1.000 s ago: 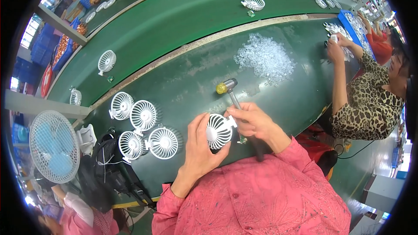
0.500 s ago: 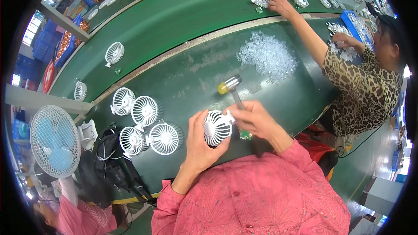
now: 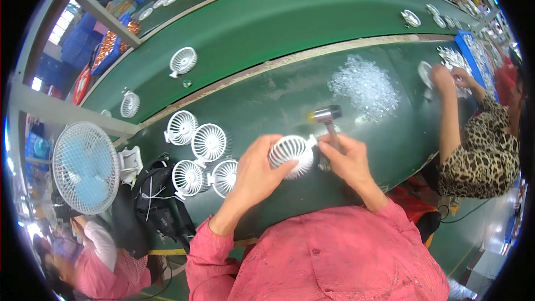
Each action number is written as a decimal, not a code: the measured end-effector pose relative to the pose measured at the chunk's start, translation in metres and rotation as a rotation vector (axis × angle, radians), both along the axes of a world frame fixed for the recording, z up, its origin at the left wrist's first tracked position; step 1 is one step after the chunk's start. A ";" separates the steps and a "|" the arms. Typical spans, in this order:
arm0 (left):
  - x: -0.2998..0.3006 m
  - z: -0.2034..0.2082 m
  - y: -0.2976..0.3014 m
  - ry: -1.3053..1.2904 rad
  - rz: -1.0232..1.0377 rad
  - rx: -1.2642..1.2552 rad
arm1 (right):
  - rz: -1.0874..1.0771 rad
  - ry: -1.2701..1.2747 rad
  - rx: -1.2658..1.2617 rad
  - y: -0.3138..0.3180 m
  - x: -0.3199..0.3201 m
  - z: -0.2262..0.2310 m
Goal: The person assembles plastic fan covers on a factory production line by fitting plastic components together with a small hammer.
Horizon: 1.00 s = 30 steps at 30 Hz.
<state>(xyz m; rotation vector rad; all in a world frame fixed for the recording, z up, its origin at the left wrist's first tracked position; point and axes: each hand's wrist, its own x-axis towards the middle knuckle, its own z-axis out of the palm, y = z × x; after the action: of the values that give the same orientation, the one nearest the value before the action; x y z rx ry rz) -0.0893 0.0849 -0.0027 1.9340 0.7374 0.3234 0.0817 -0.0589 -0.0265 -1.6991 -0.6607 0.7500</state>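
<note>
My left hand [image 3: 257, 171] is closed round the side of a white round fan housing [image 3: 291, 155] with radial slats, its thumb across the near edge. A short white neck sticks out of the housing toward my right hand [image 3: 346, 159]. That hand is closed on the handle of a small hammer [image 3: 325, 114], whose head has a yellow face at the left and a dark one at the right. Its fingertips are close to the neck; whether they touch it is hard to tell. Several similar housings [image 3: 209, 142] lie on the green table to the left.
A heap of small clear plastic pieces [image 3: 365, 88] lies on the table beyond the hammer. A black bag [image 3: 159, 198] and a desk fan [image 3: 86, 167] stand at the left. Across the back runs a green conveyor belt [image 3: 262, 28] carrying housings. At the right a co-worker [image 3: 473, 156] handles white parts.
The view has shifted, so the table things sit further right. The hammer head has swung from slanting to nearly level. The co-worker's hand has left the belt with a housing.
</note>
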 end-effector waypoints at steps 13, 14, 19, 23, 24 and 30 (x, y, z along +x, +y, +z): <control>-0.022 -0.021 0.176 0.272 0.476 1.009 | 0.014 0.350 -0.111 -0.007 -0.002 0.007; -0.041 -0.025 0.201 0.331 0.511 1.003 | 0.046 0.413 -0.102 -0.007 -0.001 0.006; -0.102 -0.036 0.274 0.716 0.690 0.824 | 0.171 0.557 -0.207 -0.007 -0.003 -0.008; -0.126 -0.061 0.293 0.808 0.720 0.780 | 0.222 0.554 -0.223 -0.007 -0.004 -0.006; -0.128 -0.067 0.296 0.843 0.719 0.810 | 0.223 0.561 -0.246 -0.003 -0.004 -0.006; -0.093 -0.051 0.276 0.774 0.656 0.843 | 0.210 0.540 -0.258 -0.004 -0.004 -0.007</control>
<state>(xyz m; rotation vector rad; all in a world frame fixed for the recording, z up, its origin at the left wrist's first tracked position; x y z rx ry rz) -0.1823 0.3608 -0.0539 2.5729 2.0111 0.2963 0.0779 -0.0630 -0.0336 -1.5641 -0.3738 1.4287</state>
